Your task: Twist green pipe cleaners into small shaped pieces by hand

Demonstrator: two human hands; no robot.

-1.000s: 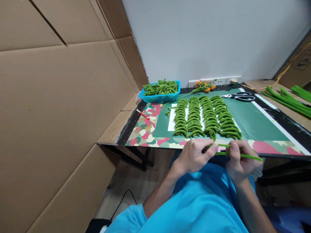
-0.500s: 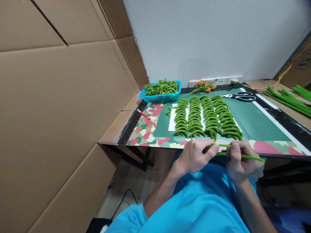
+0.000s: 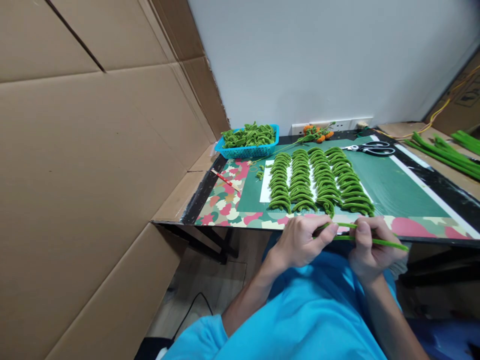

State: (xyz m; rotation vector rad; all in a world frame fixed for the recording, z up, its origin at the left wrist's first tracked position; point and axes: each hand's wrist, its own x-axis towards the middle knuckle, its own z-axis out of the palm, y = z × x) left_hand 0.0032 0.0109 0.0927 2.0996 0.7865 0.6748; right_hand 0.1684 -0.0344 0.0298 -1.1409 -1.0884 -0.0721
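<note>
Between my two hands runs a green pipe cleaner [image 3: 390, 244], bent so that two strands show in the gap, with one end sticking out past the right hand. My left hand [image 3: 305, 239] is closed on it, thumb and fingers pinching. My right hand [image 3: 373, 247] pinches it too, a short way to the right. Both hands are just off the table's front edge. Beyond them, bent green pipe-cleaner pieces [image 3: 321, 182] lie in several rows over white paper [image 3: 265, 187] on a green cutting mat [image 3: 397, 185].
A blue basket [image 3: 247, 151] of green pieces stands at the back left. Orange flowers [image 3: 318, 134] lie near the wall sockets. Black-handled scissors [image 3: 375, 149] rest at the back right, with long green pipe cleaners [image 3: 442, 155] farther right. A cardboard wall [image 3: 105, 175] rises on the left.
</note>
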